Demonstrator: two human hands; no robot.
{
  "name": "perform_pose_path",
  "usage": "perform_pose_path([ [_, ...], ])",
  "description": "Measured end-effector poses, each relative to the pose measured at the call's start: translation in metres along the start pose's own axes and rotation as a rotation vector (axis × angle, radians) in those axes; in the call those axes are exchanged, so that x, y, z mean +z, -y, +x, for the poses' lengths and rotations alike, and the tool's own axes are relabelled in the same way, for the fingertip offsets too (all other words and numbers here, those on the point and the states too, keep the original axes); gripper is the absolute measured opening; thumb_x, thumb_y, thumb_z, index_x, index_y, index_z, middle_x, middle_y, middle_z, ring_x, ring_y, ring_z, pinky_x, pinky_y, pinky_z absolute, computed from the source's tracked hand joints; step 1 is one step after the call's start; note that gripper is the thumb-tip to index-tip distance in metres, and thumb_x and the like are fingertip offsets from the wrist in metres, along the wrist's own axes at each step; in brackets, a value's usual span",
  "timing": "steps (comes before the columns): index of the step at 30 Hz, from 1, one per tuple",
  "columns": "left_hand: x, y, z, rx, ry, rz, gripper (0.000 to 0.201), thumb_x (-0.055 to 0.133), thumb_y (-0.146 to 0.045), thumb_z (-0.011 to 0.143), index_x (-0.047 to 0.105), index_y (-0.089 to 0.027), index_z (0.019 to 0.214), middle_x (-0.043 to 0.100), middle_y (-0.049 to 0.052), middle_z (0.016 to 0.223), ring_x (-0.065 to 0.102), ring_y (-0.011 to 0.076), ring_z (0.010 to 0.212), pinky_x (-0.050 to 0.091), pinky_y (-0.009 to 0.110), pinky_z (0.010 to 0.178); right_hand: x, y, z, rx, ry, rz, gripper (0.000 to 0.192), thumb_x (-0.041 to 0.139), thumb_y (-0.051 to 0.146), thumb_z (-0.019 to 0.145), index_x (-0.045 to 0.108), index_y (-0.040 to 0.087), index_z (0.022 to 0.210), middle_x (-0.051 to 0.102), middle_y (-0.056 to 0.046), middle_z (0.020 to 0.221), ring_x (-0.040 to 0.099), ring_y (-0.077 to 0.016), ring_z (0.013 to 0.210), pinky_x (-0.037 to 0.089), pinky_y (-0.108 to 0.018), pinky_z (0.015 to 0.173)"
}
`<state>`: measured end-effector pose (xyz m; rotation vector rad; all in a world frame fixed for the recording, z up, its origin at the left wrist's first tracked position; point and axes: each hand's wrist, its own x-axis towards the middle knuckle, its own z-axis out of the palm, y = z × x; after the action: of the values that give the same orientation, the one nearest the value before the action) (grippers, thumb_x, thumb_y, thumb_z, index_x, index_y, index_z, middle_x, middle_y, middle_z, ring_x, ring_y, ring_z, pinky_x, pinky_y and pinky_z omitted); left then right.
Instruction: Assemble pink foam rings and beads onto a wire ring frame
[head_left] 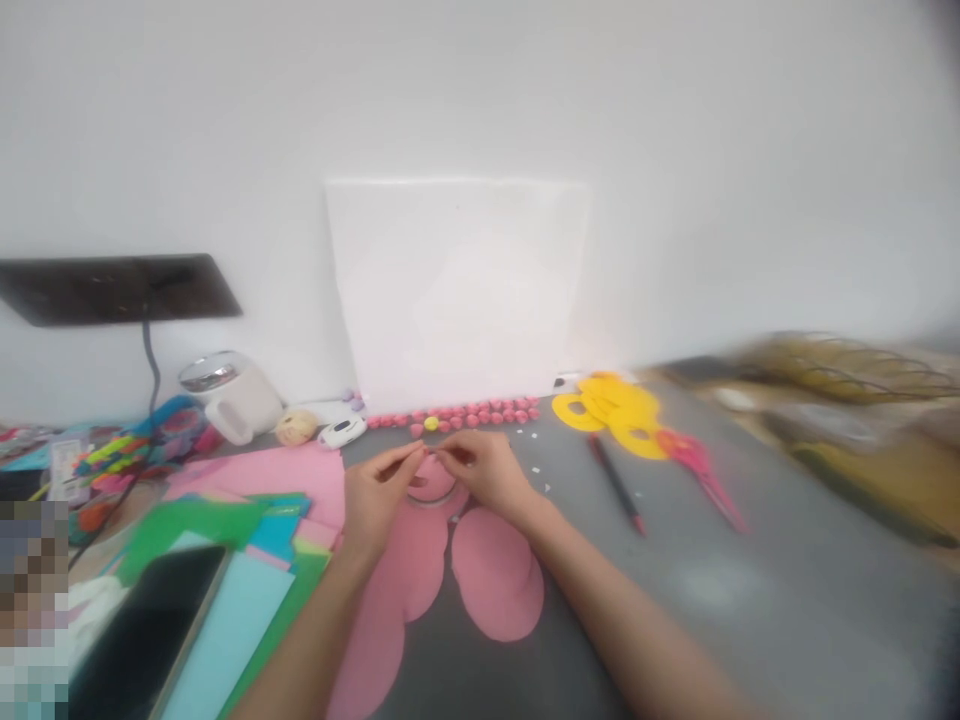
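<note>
A: Grip status?

B: Both narrow. My left hand (379,490) and right hand (487,470) each pinch thumb to finger, tips nearly meeting, closed on the upper edge of the pink piece (433,484) as far as the blur lets me see.

A: Where's it sitting?

B: Between my hands, just beyond the larger pink shapes (499,590) on the grey table (750,630) and near the row of small pink rolls (487,412). Its lower edge curves, dark line under it.

A: Handling?

B: Looks like thin paper. So my estimate: next to no weight, bendy, creases easily, tears if tugged sideways. Probably not slippery.

A: Best hold?

B: Edge only, light fingertip pinch from each side, no palm. Pinches close together means less span to kink (whether something tiny sits right at the tips, I can't tell).
</note>
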<state>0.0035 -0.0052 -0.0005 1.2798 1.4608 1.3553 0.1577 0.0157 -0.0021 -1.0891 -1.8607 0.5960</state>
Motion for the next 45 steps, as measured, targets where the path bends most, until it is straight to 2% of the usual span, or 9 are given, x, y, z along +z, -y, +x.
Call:
perform_pose_path([
  [3,0.001,-0.003,-0.003,0.058,0.008,0.051,0.029,0.069,-0.039,0.066,0.073,-0.018,0.086,0.073,0.005,0.085,0.066,0.0189,0.058,0.056,0.032,0.06,-0.003,0.004,0.002,0.232,0.005,0.199,0.011,0.059,0.022,0.073,0.063,0.016,0.065,0.065,-0.001,0.062,0.058,-0.0122,0.058,0.044,-0.022,0.056],
  [7,0.002,-0.005,-0.006,0.1,0.05,0.056,0.027,0.067,-0.04,0.068,0.073,-0.019,0.085,0.073,0.005,0.086,0.066,0.0182,0.059,0.055,0.03,0.06,-0.007,0.006,0.003,0.339,0.06,0.384,0.012,0.065,0.026,0.067,0.061,0.014,0.064,0.062,0.0,0.058,0.057,-0.0114,0.054,0.045,-0.022,0.053],
  [13,0.003,-0.003,-0.004,0.039,0.014,-0.052,0.031,0.071,-0.039,0.065,0.073,-0.018,0.088,0.073,0.006,0.087,0.067,0.0198,0.061,0.056,0.031,0.062,-0.007,0.001,0.004,0.361,0.096,0.603,0.017,0.067,0.03,0.065,0.06,0.014,0.068,0.062,0.0,0.059,0.062,-0.0134,0.058,0.052,-0.027,0.06],
  [21,0.004,0.001,-0.003,0.078,-0.063,-0.06,0.029,0.07,-0.037,0.066,0.073,-0.018,0.088,0.072,0.005,0.093,0.068,0.0204,0.066,0.057,0.033,0.067,-0.006,0.006,0.003,0.283,-0.094,0.547,0.015,0.065,0.03,0.068,0.061,0.016,0.069,0.061,-0.001,0.06,0.059,-0.0128,0.054,0.051,-0.026,0.055],
  [25,0.004,0.001,-0.004,0.095,-0.058,-0.04,0.028,0.069,-0.037,0.068,0.073,-0.019,0.088,0.073,0.005,0.09,0.068,0.0204,0.069,0.056,0.033,0.071,-0.006,0.01,0.002,0.27,-0.009,0.48,0.015,0.064,0.03,0.068,0.063,0.016,0.065,0.062,-0.001,0.058,0.059,-0.0125,0.053,0.049,-0.025,0.054],
  [28,0.005,0.001,-0.005,0.071,-0.04,-0.072,0.029,0.07,-0.037,0.067,0.073,-0.018,0.089,0.073,0.005,0.089,0.068,0.0212,0.073,0.055,0.033,0.073,-0.005,0.011,0.001,0.314,0.038,0.473,0.016,0.065,0.03,0.068,0.064,0.015,0.066,0.063,-0.001,0.057,0.058,-0.012,0.051,0.049,-0.025,0.053],
  [37,0.007,-0.002,-0.004,-0.036,-0.005,-0.162,0.032,0.072,-0.036,0.064,0.073,-0.016,0.088,0.073,0.008,0.087,0.066,0.0213,0.08,0.052,0.035,0.082,-0.004,0.01,0.001,0.407,0.037,0.608,0.017,0.067,0.03,0.064,0.067,0.013,0.068,0.066,-0.003,0.06,0.062,-0.0129,0.055,0.052,-0.026,0.057],
  [45,0.005,-0.001,-0.004,0.035,0.03,-0.089,0.029,0.072,-0.037,0.065,0.073,-0.019,0.087,0.073,0.007,0.091,0.066,0.0216,0.082,0.052,0.033,0.081,-0.008,0.006,0.002,0.438,0.113,0.685,0.021,0.069,0.033,0.064,0.071,0.013,0.071,0.067,-0.004,0.059,0.063,-0.0135,0.057,0.054,-0.028,0.062],
])
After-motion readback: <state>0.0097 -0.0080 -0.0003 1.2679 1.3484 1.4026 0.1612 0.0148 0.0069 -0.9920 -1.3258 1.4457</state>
